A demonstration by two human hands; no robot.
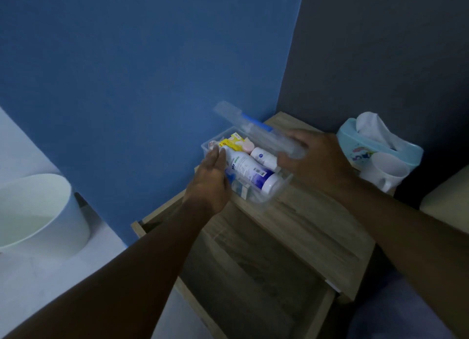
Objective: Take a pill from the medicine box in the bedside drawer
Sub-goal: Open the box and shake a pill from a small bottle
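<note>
A clear plastic medicine box rests on top of the wooden bedside table. Inside lie a white bottle with a purple band, a smaller white bottle, a yellow packet and small packs. My right hand grips the box's clear lid, which has a blue handle and is lifted and tilted over the box. My left hand presses against the box's left side, fingers fairly straight. The drawer below stands pulled out.
A light blue tissue holder with white tissue stands at the table's back right, a white mug in front of it. A white bin sits on the floor to the left. The blue wall runs close behind the table.
</note>
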